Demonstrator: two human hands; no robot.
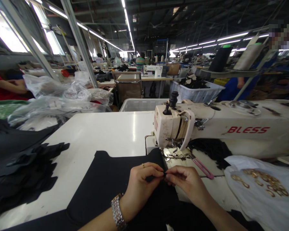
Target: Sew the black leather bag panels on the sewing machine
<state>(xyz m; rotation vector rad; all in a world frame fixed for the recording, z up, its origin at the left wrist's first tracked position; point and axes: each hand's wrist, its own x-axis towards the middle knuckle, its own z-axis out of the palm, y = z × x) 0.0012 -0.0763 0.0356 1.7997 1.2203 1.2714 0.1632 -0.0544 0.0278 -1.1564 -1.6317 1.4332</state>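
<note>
My left hand, with a watch at the wrist, pinches the edge of a black fabric piece. Opposite it, my right hand pinches at the same edge, thumb and forefinger together. The fingertips almost meet; a small dark bit shows between them. The fabric lies flat on the white table, and its far corner reaches the needle area of the sewing machine. Beyond my right hand lie pink-handled thread snips. Whether a separate small part is in my fingers is hidden.
Gold-coloured metal rings lie on a white plastic bag at the right. Stacked black cut pieces cover the table's left side. Bundled black fabric sits under the machine arm. Thread cones stand above. Other people work around.
</note>
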